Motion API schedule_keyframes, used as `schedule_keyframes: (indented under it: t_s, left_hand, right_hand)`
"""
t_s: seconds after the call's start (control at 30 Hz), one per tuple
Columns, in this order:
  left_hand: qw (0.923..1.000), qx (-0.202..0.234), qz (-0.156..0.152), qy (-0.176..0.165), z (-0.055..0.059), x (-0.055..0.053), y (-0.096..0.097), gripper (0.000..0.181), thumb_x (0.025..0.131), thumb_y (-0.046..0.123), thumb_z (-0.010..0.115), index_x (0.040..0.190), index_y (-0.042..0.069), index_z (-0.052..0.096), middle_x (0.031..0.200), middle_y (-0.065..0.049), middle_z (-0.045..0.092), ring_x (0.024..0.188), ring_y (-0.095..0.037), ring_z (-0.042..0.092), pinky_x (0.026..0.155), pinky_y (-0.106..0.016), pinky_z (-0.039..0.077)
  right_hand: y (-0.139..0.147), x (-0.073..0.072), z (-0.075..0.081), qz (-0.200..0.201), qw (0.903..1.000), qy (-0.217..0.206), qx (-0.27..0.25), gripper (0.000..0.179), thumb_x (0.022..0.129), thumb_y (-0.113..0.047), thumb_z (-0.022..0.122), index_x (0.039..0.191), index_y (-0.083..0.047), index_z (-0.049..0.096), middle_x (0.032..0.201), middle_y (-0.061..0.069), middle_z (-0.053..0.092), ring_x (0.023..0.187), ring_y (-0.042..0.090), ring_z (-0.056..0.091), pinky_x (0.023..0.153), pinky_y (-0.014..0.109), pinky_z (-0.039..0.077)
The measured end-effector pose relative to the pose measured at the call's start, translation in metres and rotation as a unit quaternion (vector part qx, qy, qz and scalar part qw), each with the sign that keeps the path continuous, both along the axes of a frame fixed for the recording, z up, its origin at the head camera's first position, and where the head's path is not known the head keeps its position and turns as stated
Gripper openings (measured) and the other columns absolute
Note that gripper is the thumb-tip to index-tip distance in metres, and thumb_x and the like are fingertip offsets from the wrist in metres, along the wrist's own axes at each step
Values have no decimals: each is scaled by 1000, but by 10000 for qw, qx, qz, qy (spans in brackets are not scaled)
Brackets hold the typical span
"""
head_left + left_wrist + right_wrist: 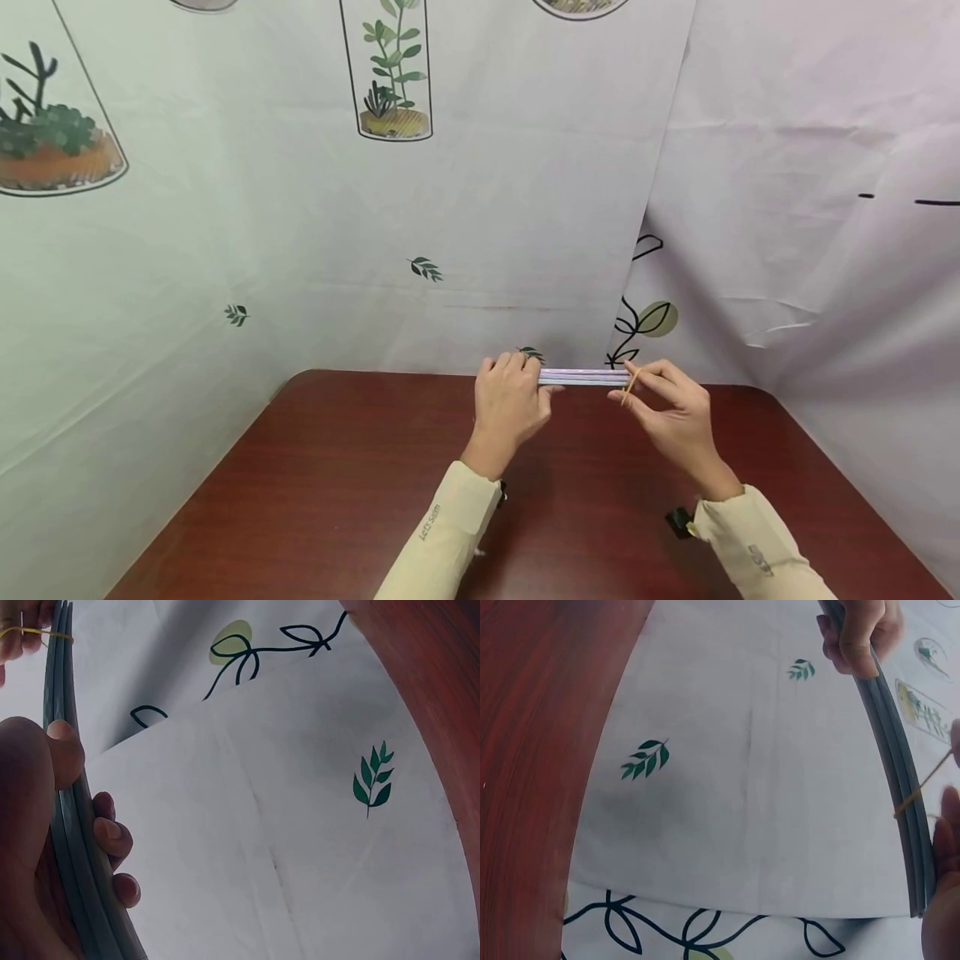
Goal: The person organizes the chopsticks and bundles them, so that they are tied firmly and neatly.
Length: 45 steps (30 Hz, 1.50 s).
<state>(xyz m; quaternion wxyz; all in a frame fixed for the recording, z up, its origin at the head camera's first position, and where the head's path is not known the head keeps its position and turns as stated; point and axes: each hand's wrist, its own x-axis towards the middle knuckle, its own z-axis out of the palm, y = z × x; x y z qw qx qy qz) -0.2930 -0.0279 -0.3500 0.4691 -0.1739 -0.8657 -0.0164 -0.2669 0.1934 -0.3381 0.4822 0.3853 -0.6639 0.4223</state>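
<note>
My left hand [510, 396] grips a bundle of long slim sticks [577, 377], pale lilac and bluish in the head view and grey-blue in the wrist views. Its thumb lies along the near side of the bundle [82, 862], with fingers curled behind. A thin yellow rubber band [632, 387] is looped around the bundle close to its right end. My right hand [678, 408] holds the band with thumb and fingers, drawing it out to one side of the sticks [889, 742]. The bundle is held level above the far part of the table.
Beneath both hands lies a dark red wooden table [337, 475] with rounded far corners. A white cloth backdrop [525, 208] printed with plants hangs behind and at both sides. Small black devices, such as the wrist camera [680, 522], are strapped at the sleeves.
</note>
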Motion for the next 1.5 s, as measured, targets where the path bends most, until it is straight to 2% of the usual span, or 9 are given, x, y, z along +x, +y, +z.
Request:
schedule_keyframes:
  t_s: [0.23, 0.3, 0.43, 0.53, 0.6, 0.7, 1.0, 1.27, 1.5]
  left_hand:
    - [9997, 192, 111, 38, 3, 2, -1, 27, 74, 41, 73, 78, 16, 63, 73, 2, 60, 72, -18, 59, 68, -34, 44]
    - [9996, 264, 116, 67, 4, 3, -1, 24, 70, 37, 73, 77, 16, 62, 72, 2, 59, 72, -18, 59, 68, -35, 43]
    - [9993, 334, 121, 68, 6, 4, 0, 31, 75, 45, 72, 77, 16, 63, 73, 1, 61, 71, -18, 59, 66, -36, 43]
    - [9992, 378, 147, 45, 7, 4, 1, 37, 79, 52, 68, 78, 16, 63, 73, 1, 61, 71, -19, 59, 66, -37, 43]
    - [9990, 429, 149, 61, 8, 4, 1, 37, 79, 53, 67, 77, 16, 63, 72, 1, 61, 71, -19, 59, 66, -38, 43]
    - [9986, 494, 165, 52, 8, 4, 1, 34, 77, 48, 69, 76, 16, 61, 73, 0, 61, 71, -20, 59, 68, -39, 44]
    - [9982, 562, 169, 99, 10, 6, 1, 33, 75, 47, 72, 75, 16, 60, 71, 1, 58, 71, -20, 58, 71, -39, 42]
    - [9961, 590, -284, 583, 12, 2, -3, 32, 75, 46, 70, 72, 16, 60, 69, 2, 58, 70, -18, 57, 71, -39, 41]
    - [9931, 645, -454, 870, 10, 0, -5, 30, 72, 44, 71, 71, 16, 60, 68, 2, 56, 68, -18, 55, 71, -39, 41]
  right_hand:
    - [-15, 23, 15, 5, 9992, -130, -365, 32, 65, 11, 85, 93, 15, 71, 64, 9, 45, 70, 4, 52, 68, 10, 41]
    - [-16, 24, 14, -63, 9984, -193, -529, 40, 67, 9, 85, 102, 17, 69, 62, 9, 41, 65, 5, 42, 61, 12, 34]
    - [-12, 17, 4, -226, 9922, -700, -1008, 26, 65, 16, 82, 86, 15, 68, 63, 8, 35, 70, -2, 53, 62, 10, 38]
    - [-10, 13, -2, -462, 9834, -1164, -1312, 33, 64, 19, 81, 93, 13, 67, 65, 7, 37, 67, -3, 54, 60, 11, 39]
    - [-10, 14, -3, -605, 9772, -1430, -1449, 56, 65, 18, 81, 118, 10, 65, 68, 6, 41, 58, -2, 42, 53, 12, 34]
    - [-11, 17, -2, -625, 9674, -1763, -1706, 70, 68, 15, 81, 134, 3, 58, 74, 5, 46, 58, 0, 46, 52, 11, 38]
    - [-16, 25, 7, 186, 9167, -2581, -3044, 61, 79, 9, 75, 136, -1, 55, 75, 4, 46, 54, 5, 51, 39, 20, 44]
    - [-17, 21, 11, 687, 8862, -2461, -3865, 40, 82, 11, 71, 120, 3, 62, 69, 1, 45, 49, 7, 45, 39, 17, 40]
    - [-14, 17, 14, 1460, 8216, -2788, -4753, 19, 87, 6, 69, 106, 6, 66, 65, 6, 57, 47, 10, 49, 34, 19, 37]
